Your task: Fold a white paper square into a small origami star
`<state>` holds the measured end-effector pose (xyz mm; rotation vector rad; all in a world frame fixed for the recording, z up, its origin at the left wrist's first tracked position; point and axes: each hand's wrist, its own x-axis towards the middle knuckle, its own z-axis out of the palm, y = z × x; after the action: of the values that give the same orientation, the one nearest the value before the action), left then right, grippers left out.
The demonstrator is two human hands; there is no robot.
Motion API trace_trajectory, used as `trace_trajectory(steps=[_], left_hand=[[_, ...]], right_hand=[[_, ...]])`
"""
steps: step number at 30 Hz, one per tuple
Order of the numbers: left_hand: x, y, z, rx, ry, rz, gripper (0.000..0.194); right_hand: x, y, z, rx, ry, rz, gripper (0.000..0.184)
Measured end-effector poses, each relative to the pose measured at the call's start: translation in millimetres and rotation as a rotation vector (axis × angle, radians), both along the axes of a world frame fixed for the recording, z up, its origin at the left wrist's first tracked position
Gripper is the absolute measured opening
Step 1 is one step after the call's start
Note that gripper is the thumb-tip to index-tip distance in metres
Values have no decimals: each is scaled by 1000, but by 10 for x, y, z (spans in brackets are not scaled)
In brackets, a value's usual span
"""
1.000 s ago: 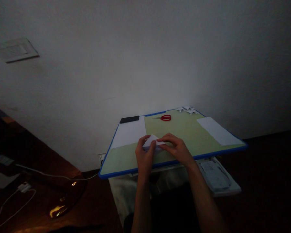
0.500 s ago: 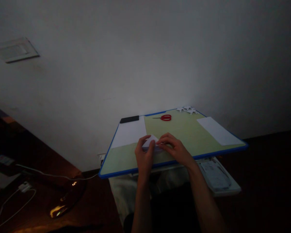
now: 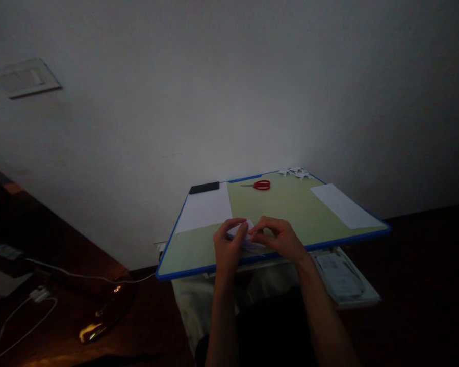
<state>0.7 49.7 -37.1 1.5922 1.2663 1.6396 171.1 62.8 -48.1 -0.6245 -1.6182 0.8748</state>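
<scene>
Left grip [image 3: 228,246] and right grip [image 3: 282,237] hold white paper [image 3: 234,231] over green tabletop [image 3: 286,203]

We see a smooth, matt-looking counter [image 3: 302,209]; on it, metal-bladed scissors [image 3: 256,185] with plastic-looking handles [image 3: 263,181]; over it, matt paper [image 3: 234,231]; behind it, a matt wall [image 3: 229,97].

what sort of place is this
Likely a room at home: a blue-edged table by a plain wall, what looks like a light switch, and a white cable at left.

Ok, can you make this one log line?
left hand: holding white paper | right hand: pinching it | red-handled scissors: on table, untouched
</scene>
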Motion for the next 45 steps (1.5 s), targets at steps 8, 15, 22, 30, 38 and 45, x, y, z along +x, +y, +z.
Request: trace_trajectory(steps=[8,15,22,30,38,45], left_hand=[[-12,38,-43,-7,-64,81,20],[-1,21,-9,-13,-24,26,17],[5,10,11,-2,-5,60,16],[16,-3,-10,-21,-72,-16,24],[40,-15,-20,0,-187,-133,27],[58,-64,5,29,-159,-147,20]], right_hand=[[48,-25,6,112,-38,65,26],[32,-5,10,72,-5,50,12],[-14,33,-15,-40,-47,52,22],[-25,53,10,-84,-12,-3,26],[-42,67,3,-187,97,-59,28],[-64,41,33,-106,118,-138,22]])
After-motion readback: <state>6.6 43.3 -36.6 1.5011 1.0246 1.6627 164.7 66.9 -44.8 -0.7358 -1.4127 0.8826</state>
